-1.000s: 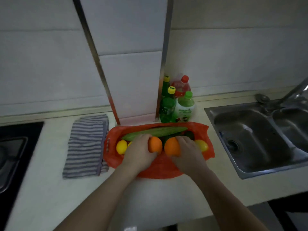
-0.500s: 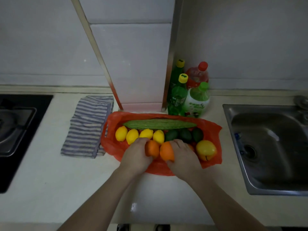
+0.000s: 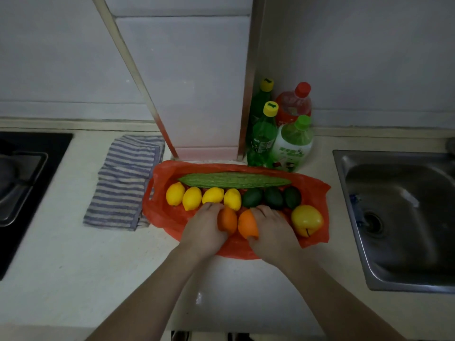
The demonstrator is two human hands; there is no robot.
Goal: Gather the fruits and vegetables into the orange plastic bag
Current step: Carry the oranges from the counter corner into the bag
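Two oranges (image 3: 247, 226) sit side by side at near edge of orange plastic bag (image 3: 162, 215). Left hand (image 3: 204, 228) curls over one, right hand (image 3: 273, 228) over other. Bag lies flat on counter (image 3: 73, 242), produce on top, not inside, likely staged for wrapping. Lemons (image 3: 192, 198), avocados (image 3: 273, 198), gourd (image 3: 234, 180) lie beyond fingertips.

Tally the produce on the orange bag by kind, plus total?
gourd: 1
lemons: 4
avocados: 3
oranges: 2, one held by the left hand, one by the right hand
big yellow fruit: 1
Total: 11 visible; the hands may hide more.
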